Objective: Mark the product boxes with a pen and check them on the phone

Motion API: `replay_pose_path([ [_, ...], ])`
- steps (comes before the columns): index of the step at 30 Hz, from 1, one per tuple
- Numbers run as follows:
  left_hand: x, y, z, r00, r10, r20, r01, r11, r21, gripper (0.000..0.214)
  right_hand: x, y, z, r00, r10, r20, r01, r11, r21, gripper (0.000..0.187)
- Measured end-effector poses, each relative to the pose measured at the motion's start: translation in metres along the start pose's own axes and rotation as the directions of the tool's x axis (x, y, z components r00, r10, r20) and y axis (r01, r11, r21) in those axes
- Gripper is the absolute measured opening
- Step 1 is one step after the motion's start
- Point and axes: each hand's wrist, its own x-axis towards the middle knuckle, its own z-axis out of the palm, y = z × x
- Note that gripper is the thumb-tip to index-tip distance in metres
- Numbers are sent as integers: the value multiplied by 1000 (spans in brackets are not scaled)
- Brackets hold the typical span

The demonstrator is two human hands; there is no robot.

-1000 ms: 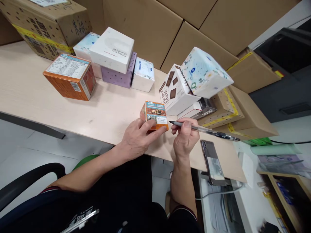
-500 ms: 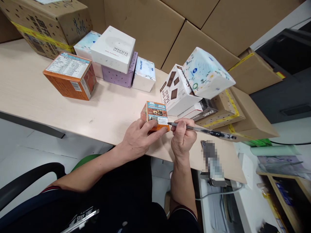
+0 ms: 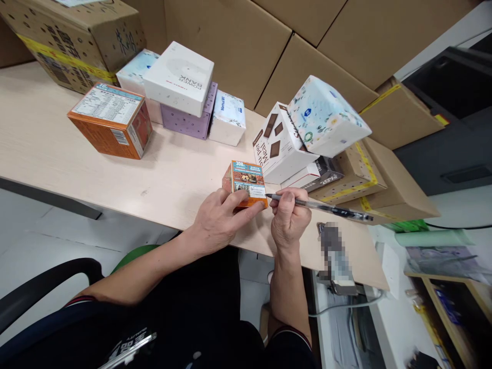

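Observation:
Near the table's front edge stands a small orange box [image 3: 248,177] with blue bands and a white label on its upper face. My left hand [image 3: 219,218] grips it from the near left, fingers laid over the face and thumb along the lower edge. Pinched in my right hand [image 3: 290,218] is a dark pen [image 3: 323,206], slanting off to the right. Its tip is at the label's right edge; whether it touches I cannot tell. Right behind the orange box is a white box with brown squares [image 3: 274,141].
A tissue pack [image 3: 326,118] rests on the white box. At the left are a larger orange box [image 3: 111,120] and a white power bank box [image 3: 179,77] on a purple box [image 3: 188,120]. Cardboard cartons [image 3: 226,46] line the back. A pixelated object [image 3: 336,256] lies at the right.

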Motion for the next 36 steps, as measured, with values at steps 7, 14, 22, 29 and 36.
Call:
replay_pose_path([
  [7,3,0,-1,999,39,-35,-37,998,53,40,0,0,0,1000,-7,14,6,998,56,35],
  [14,6,1,-2,998,43,-46,-40,997,72,41,0,2,0,986,19,-163,-2,995,105,33],
  [22,4,-2,1,995,40,-92,-34,997,69,37,3,23,-27,983,-173,62,184,940,-288,22],
  [29,12,1,-5,996,31,-85,-26,997,67,17,-7,22,-38,888,137,440,175,783,-597,46],
  [36,12,1,-7,996,35,-86,-33,999,27,17,-3,17,-25,814,209,541,300,647,-701,47],
])
